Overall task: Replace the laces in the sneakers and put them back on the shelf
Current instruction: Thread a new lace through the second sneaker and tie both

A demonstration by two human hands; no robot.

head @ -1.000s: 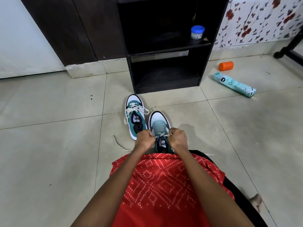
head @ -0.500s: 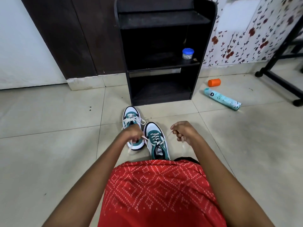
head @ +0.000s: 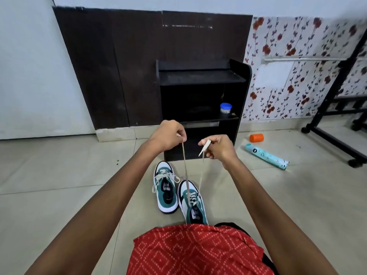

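Note:
Two green and white sneakers stand side by side on the tiled floor. The left sneaker has its white lace tied loosely. The right sneaker is nearer to me, its heel hidden behind my red garment. Its cream lace runs taut from the eyelets up to both hands. My left hand pinches one lace end, raised high above the shoes. My right hand pinches the other end, whose tip sticks out past my fingers. The black shelf stands against the wall right behind my hands.
A small blue-lidded jar sits on the shelf's middle board. An orange cap and a teal spray can lie on the floor to the right. A black wheeled frame stands at far right. My red-clad lap fills the bottom.
Both hands have risen from the right sneaker and drawn its lace ends up taut. My head has tilted up, so more of the wall and shelf shows.

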